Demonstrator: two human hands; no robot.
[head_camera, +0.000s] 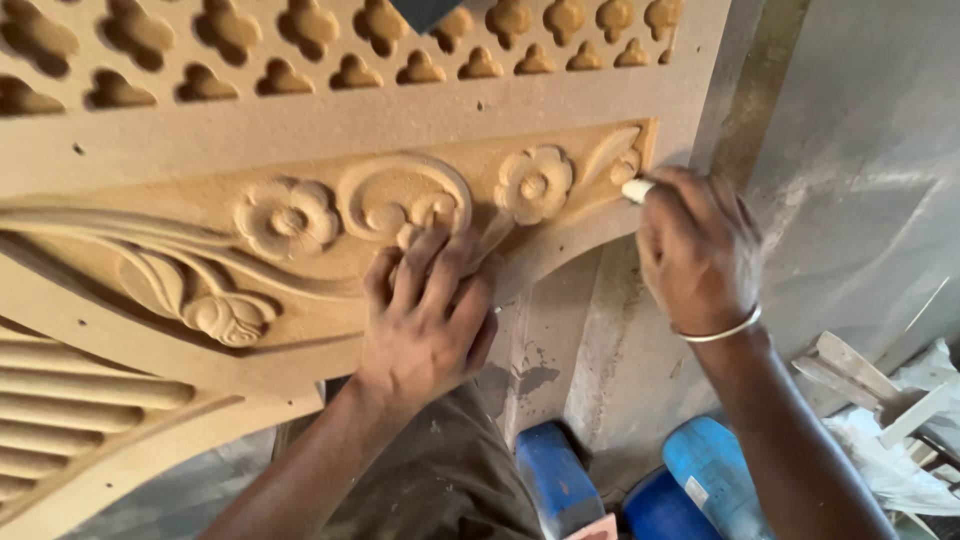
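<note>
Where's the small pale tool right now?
In the head view, the small pale tool is in the right hand, right of centre, its tip at the right end of the carved wooden floral panel beside the leaf carving.

Two blue plastic containers (712, 478) are sitting low on the grey concrete floor (860, 150), close beside each other, one partly hidden at the bottom edge. To their right, a loose heap of pale wooden offcuts (860, 375) is lying on crumpled white plastic sheeting (900, 455). Dark stains are showing on the floor just above the left container.
</note>
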